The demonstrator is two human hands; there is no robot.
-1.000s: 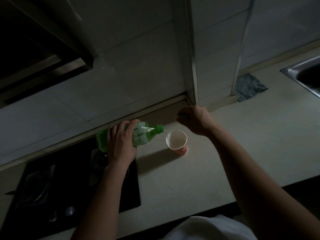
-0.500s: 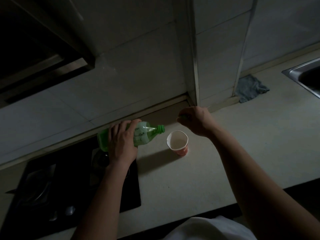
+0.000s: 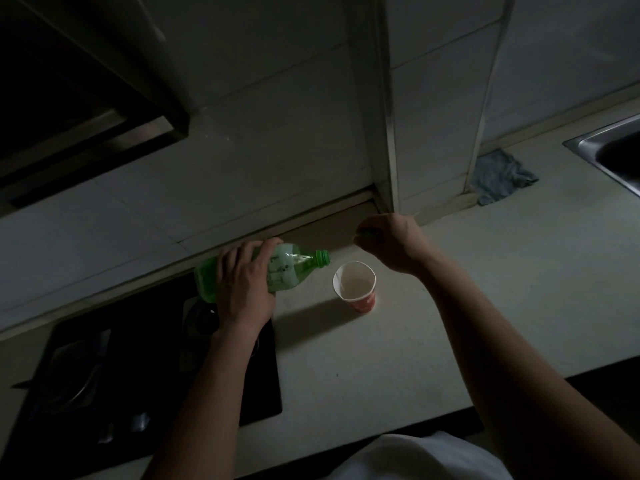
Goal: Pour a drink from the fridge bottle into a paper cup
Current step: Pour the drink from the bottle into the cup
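Left hand: I am gripping the green bottle [image 3: 294, 268] round its middle with my left hand [image 3: 242, 289], fingers curling over the top and thumb going underneath.
Bottle: I am holding it tipped almost flat in the air, its neck pointing right toward the cup [image 3: 355, 282]; the mouth is sitting just left of the cup's rim and a little above it, not touching.
Right hand: I am keeping my right hand [image 3: 394, 244] curled up behind the cup, close to the wall, pinching a small green thing [image 3: 367, 233] in my fingertips; it is too dim to tell what it is.
Cup: it is standing upright on the counter [image 3: 381, 358] between my two hands, white inside and red outside, its rim bending slightly out of round.
Stove: the dark stove [image 3: 138, 358] is lying under my left forearm, at the counter's left end.
Far right: a grey cloth [image 3: 502, 176] is lying crumpled against the wall, with the steel sink [image 3: 602, 150] beyond it.
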